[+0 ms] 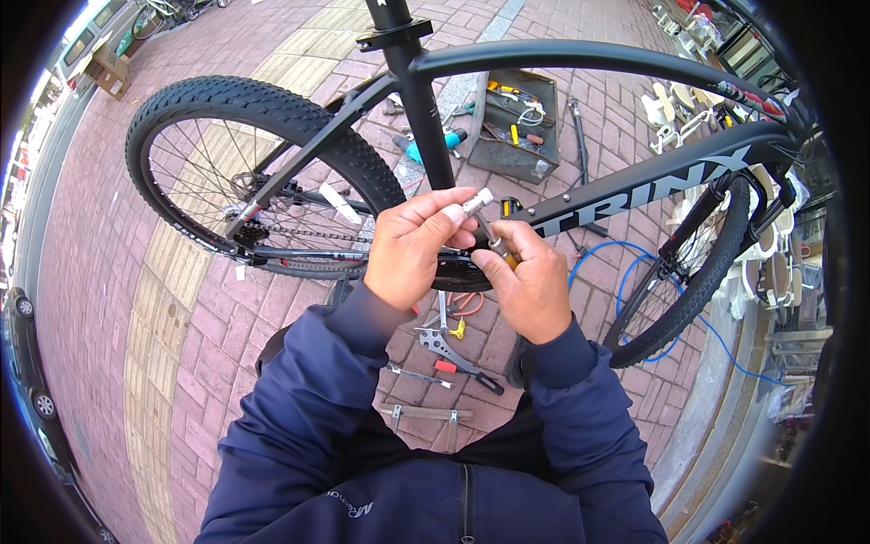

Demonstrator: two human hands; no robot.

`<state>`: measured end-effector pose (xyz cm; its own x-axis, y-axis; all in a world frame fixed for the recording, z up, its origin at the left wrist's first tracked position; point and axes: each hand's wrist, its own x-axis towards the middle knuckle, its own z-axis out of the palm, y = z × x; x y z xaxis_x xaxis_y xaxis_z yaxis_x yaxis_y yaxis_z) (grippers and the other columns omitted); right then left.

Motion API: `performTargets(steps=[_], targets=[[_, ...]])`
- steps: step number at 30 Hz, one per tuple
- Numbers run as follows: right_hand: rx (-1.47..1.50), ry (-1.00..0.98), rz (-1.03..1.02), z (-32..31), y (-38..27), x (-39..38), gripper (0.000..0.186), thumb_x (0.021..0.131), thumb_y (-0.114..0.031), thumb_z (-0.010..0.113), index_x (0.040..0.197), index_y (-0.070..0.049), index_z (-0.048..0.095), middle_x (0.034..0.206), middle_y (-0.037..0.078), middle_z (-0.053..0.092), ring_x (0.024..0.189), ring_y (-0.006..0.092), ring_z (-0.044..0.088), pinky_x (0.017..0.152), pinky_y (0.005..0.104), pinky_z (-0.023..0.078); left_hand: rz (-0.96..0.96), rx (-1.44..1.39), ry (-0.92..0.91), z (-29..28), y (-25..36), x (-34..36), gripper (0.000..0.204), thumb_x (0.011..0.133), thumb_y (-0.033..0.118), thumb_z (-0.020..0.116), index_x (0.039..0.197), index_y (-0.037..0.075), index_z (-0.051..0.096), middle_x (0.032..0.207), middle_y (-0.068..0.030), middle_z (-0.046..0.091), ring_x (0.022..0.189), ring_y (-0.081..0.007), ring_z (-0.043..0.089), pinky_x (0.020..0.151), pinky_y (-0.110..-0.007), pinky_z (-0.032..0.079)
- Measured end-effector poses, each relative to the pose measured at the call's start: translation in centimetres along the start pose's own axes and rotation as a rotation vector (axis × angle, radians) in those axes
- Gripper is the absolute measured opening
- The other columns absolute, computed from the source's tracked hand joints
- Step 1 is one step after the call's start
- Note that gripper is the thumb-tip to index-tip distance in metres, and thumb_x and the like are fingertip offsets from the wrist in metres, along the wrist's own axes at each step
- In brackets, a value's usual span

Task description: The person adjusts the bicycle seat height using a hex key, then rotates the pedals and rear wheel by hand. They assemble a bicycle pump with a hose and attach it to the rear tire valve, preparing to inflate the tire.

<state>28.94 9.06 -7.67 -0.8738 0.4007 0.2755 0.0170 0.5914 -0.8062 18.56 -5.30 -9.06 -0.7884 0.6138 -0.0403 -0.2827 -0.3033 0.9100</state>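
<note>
In front of the bike frame, my left hand [412, 245] pinches a small white and silver cylindrical part [478, 200] between thumb and fingers. My right hand [530, 281] is closed around a screwdriver [497, 243] whose yellow handle mostly hides in the fingers. Its thin metal shaft points up and left to the part, but whether the tip touches is too small to tell. Behind both hands stands a black mountain bike [580, 204], its rear wheel [263, 172] on the left and its front wheel [693, 299] on the right.
An open grey toolbox [517, 163] full of tools lies beyond the frame, beside a teal power tool [430, 145]. Below my hands, several wrenches [444, 349] rest on the brick paving. A blue hose [625, 249] loops by the front wheel. Shelved goods [770, 263] line the right.
</note>
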Motion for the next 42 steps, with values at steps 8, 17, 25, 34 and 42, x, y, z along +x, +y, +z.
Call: performTargets(steps=[8, 17, 25, 34, 42], targets=[[-0.066, -0.006, 0.02, -0.5, 0.0, 0.0, 0.018, 0.085, -0.007, 0.078, 0.099, -0.001, 0.068, 0.084, 0.014, 0.07, 0.072, 0.0238, 0.068, 0.067, 0.0354, 0.052, 0.015, -0.001, 0.035, 0.5, 0.4, 0.1, 0.026, 0.103, 0.015, 0.062, 0.121, -0.003, 0.07, 0.092, -0.0058, 0.072, 0.079, -0.0078, 0.066, 0.076, -0.022, 0.055], [-0.098, 0.024, -0.004, -0.8, -0.4, -0.1, 0.02, 0.085, -0.008, 0.077, 0.101, -0.001, 0.068, 0.086, 0.015, 0.069, 0.075, 0.0294, 0.069, 0.069, 0.0375, 0.052, -0.06, 0.098, -0.082, -0.3, 0.3, 0.2, 0.033, 0.107, 0.027, 0.058, 0.107, -0.003, 0.071, 0.081, -0.0052, 0.068, 0.071, -0.0116, 0.065, 0.067, -0.025, 0.054], [-0.094, 0.025, -0.014, -0.7, -0.6, -0.2, 0.021, 0.085, -0.008, 0.078, 0.102, -0.001, 0.069, 0.086, 0.015, 0.069, 0.074, 0.0271, 0.069, 0.068, 0.0356, 0.052, -0.297, -0.157, -0.155, -0.3, 0.4, 0.2, 0.044, 0.11, 0.036, 0.047, 0.095, 0.0, 0.065, 0.071, -0.0029, 0.057, 0.061, -0.014, 0.055, 0.062, -0.028, 0.048], [-0.087, 0.024, -0.036, -0.6, -0.5, -0.1, 0.023, 0.085, -0.008, 0.078, 0.106, -0.001, 0.07, 0.087, 0.016, 0.07, 0.075, 0.0269, 0.07, 0.069, 0.035, 0.053, -0.154, -0.109, -0.151, 0.3, 0.3, 0.1, 0.036, 0.11, 0.031, 0.05, 0.096, 0.0, 0.064, 0.071, 0.0006, 0.05, 0.063, -0.01, 0.047, 0.061, -0.026, 0.041], [-0.058, -0.128, 0.057, -1.2, -0.5, 0.1, 0.024, 0.087, -0.011, 0.076, 0.109, -0.002, 0.07, 0.087, 0.016, 0.071, 0.076, 0.0279, 0.07, 0.071, 0.0357, 0.053, -0.02, -0.103, -0.08, 0.2, -0.2, 0.1, 0.037, 0.11, 0.032, 0.051, 0.097, 0.0, 0.064, 0.075, -0.0012, 0.054, 0.066, -0.0107, 0.05, 0.063, -0.026, 0.044]])
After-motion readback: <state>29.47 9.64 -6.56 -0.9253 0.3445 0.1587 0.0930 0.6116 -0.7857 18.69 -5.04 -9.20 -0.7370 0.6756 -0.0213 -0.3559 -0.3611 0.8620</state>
